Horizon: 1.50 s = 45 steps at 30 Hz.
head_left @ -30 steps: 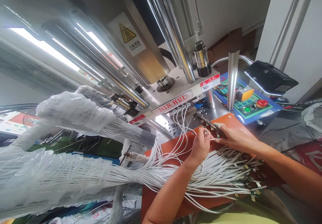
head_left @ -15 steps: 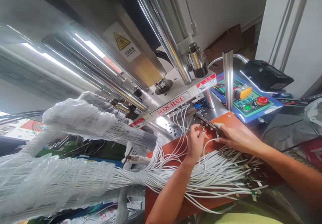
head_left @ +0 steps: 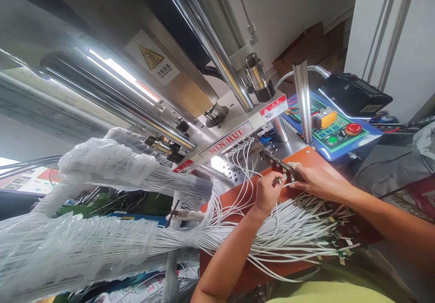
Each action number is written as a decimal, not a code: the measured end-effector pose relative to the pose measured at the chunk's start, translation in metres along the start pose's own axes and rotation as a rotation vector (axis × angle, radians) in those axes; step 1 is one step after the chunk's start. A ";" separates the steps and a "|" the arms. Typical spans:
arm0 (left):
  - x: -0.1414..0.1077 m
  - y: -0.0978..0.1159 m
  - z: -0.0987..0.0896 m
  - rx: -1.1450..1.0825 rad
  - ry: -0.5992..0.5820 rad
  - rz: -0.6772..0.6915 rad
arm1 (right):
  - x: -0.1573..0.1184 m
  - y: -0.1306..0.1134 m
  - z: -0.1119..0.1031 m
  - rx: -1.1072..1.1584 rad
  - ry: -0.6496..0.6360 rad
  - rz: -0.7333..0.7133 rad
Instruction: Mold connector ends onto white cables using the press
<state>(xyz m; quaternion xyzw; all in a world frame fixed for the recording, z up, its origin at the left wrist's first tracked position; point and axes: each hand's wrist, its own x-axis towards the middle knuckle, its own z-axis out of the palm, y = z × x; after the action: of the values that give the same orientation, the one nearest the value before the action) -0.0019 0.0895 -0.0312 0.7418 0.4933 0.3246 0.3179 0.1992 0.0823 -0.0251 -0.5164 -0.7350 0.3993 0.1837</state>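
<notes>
The left hand sits near the middle of the frame, thumb and fingers closed in a pinch on a small green-tipped cable end. It is too small to make out fully, but it looks like the little green boards fanned out at lower right. The right hand comes in from the right edge, its fingers reaching over a dark slotted bar, one fingertip wrapped in pale tape. Whether that grip is clamped on the bar or only resting there, I cannot tell.

Beneath both hands, a thick white cable bundle crosses the orange tabletop and runs left into a plastic-wrapped mass. Some strands rise to a row of small connectors on the steel bed of a MIN-HUI press. At upper right stands a blue control panel with a red stop button.

The step in hand looks like fitting cable ends at the bar, one at a time — the pinched end calls for fine alignment there, with a steady hold.
</notes>
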 end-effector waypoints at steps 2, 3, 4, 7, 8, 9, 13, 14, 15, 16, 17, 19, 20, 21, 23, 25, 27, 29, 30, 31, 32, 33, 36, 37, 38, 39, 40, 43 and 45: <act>0.000 -0.001 0.001 0.025 0.007 0.022 | 0.000 0.001 0.000 0.005 -0.001 -0.006; 0.001 -0.002 0.001 0.037 0.010 0.029 | 0.000 0.001 0.000 0.006 0.003 -0.010; 0.001 -0.002 0.002 0.047 0.013 0.034 | 0.000 0.001 0.000 0.006 0.006 -0.013; 0.002 -0.004 0.003 0.054 0.009 0.042 | 0.000 0.002 0.000 0.005 0.013 -0.015; 0.002 -0.005 0.004 0.052 0.005 0.041 | 0.000 0.002 0.001 0.004 0.017 -0.017; 0.002 -0.006 0.004 0.049 0.002 0.037 | 0.000 0.002 0.001 0.005 0.022 -0.021; 0.002 -0.010 0.006 0.075 0.000 0.026 | 0.000 0.004 0.001 0.012 0.036 -0.033; 0.001 -0.011 0.006 0.087 0.007 0.029 | 0.000 0.005 0.001 0.010 0.032 -0.033; 0.001 -0.011 0.006 0.098 0.015 0.032 | 0.000 0.005 0.001 0.004 0.025 -0.031; 0.001 -0.011 0.006 0.102 0.020 0.035 | 0.001 0.006 0.001 -0.005 0.017 -0.029; 0.001 -0.011 0.006 0.101 0.023 0.038 | 0.001 0.006 0.000 -0.016 0.009 -0.022; 0.001 -0.010 0.006 0.078 0.027 0.040 | 0.001 0.006 -0.001 -0.044 -0.001 -0.002; 0.001 -0.009 0.006 0.058 0.029 0.036 | 0.001 0.005 -0.001 -0.057 -0.006 0.008; 0.002 -0.009 0.007 0.036 0.032 0.028 | 0.001 0.004 -0.002 -0.069 -0.010 0.017; 0.003 -0.007 0.008 -0.006 0.047 -0.001 | 0.001 0.003 -0.003 -0.087 -0.012 0.027; 0.004 -0.006 0.008 -0.036 0.061 -0.034 | 0.001 0.003 -0.002 -0.081 -0.004 0.019; 0.006 -0.004 0.006 -0.071 0.058 -0.055 | 0.001 0.004 -0.002 -0.067 0.010 0.017; 0.007 -0.003 0.000 -0.132 0.010 -0.080 | 0.002 0.006 -0.002 -0.041 0.007 0.016; 0.006 -0.002 -0.003 -0.171 -0.019 -0.098 | 0.003 0.007 -0.002 -0.026 0.003 0.011; 0.006 -0.002 -0.008 -0.206 -0.046 -0.120 | 0.004 0.009 -0.002 -0.007 0.003 0.003; 0.005 -0.002 -0.012 -0.234 -0.062 -0.143 | 0.005 0.010 -0.002 0.013 0.004 -0.007; 0.004 -0.001 -0.016 -0.252 -0.065 -0.165 | 0.005 0.011 -0.002 0.031 0.008 -0.014; 0.004 -0.002 -0.027 -0.283 0.010 -0.197 | 0.006 0.013 0.000 0.044 0.021 0.004; 0.004 -0.003 -0.029 -0.308 0.050 -0.211 | 0.006 0.013 0.002 0.040 0.023 0.012; 0.006 -0.003 -0.031 -0.350 0.089 -0.231 | 0.005 0.013 0.003 0.035 0.028 0.017; 0.007 -0.004 -0.033 -0.406 0.120 -0.256 | 0.005 0.013 0.004 0.031 0.035 0.016; 0.008 -0.004 -0.033 -0.473 0.137 -0.286 | 0.004 0.012 0.005 0.029 0.042 0.010; 0.013 -0.006 -0.032 -0.637 0.131 -0.355 | 0.005 0.013 0.007 0.026 0.056 -0.008; 0.015 -0.009 -0.030 -0.640 0.126 -0.364 | 0.005 0.014 0.008 0.016 0.057 -0.010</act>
<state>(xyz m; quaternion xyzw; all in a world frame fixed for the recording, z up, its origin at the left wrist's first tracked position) -0.0259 0.1103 -0.0178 0.4838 0.5093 0.4455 0.5551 0.2001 0.0860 -0.0416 -0.5222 -0.7287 0.3896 0.2107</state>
